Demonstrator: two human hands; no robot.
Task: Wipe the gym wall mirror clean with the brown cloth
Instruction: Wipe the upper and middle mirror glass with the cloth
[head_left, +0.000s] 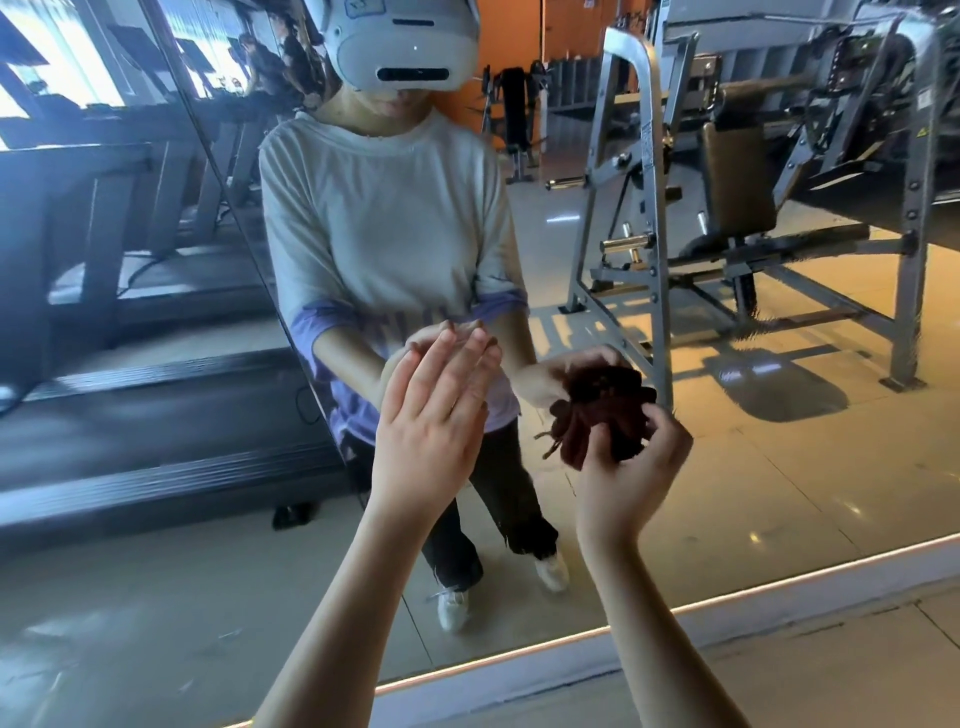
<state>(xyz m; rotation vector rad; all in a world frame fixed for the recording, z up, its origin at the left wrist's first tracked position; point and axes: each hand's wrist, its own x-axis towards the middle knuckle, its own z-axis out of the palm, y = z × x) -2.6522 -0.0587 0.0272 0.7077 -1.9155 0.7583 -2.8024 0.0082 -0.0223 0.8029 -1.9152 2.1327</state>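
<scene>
The gym wall mirror (727, 441) fills most of the view and reflects me standing in front of it. My right hand (631, 467) grips the bunched brown cloth (605, 415) and holds it against the glass at about waist height. My left hand (434, 415) is raised beside it with straight fingers, the fingertips at or touching the mirror, holding nothing. Both forearms reach up from the bottom of the frame.
A white ledge (675, 631) with a glowing strip runs along the mirror's lower edge above the tiled floor (857, 670). A seam (234, 208) divides the mirror panels at left. Reflected in the glass are treadmills (130, 260) and a metal weight machine (753, 208).
</scene>
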